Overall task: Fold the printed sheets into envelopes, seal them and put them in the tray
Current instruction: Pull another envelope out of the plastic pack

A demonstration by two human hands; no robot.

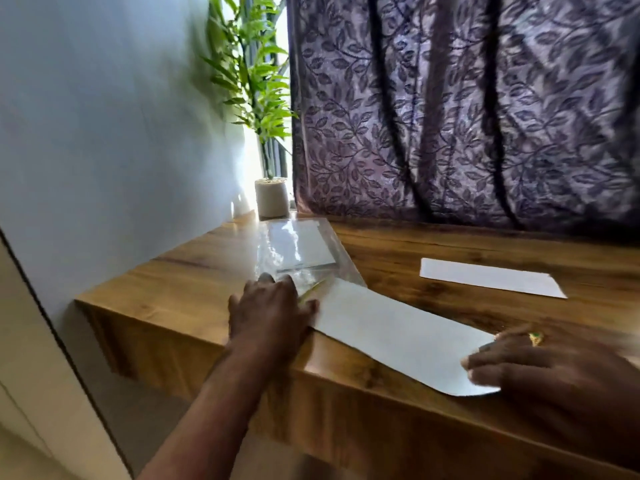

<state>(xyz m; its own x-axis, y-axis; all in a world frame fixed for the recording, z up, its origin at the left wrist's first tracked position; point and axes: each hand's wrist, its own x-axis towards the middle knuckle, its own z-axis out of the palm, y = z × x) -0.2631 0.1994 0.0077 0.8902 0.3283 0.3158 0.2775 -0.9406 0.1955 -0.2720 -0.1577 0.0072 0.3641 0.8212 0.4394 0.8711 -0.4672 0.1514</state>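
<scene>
A long white folded sheet (394,334) lies on the wooden desk (194,282) near its front edge. My left hand (270,310) rests flat at the sheet's left end, fingers spread, with fingertips reaching the clear plastic tray (332,244). My right hand (540,368), wearing a ring, presses with straight fingers on the sheet's right end. Inside the clear tray lies a white envelope (301,247). A second folded white sheet (491,277) lies farther back on the right. The frame is blurred by motion.
A potted green plant (272,199) stands at the desk's back left corner beside the white wall. A purple leaf-patterned curtain (467,105) hangs behind the desk. The desk's left edge drops off near my left forearm.
</scene>
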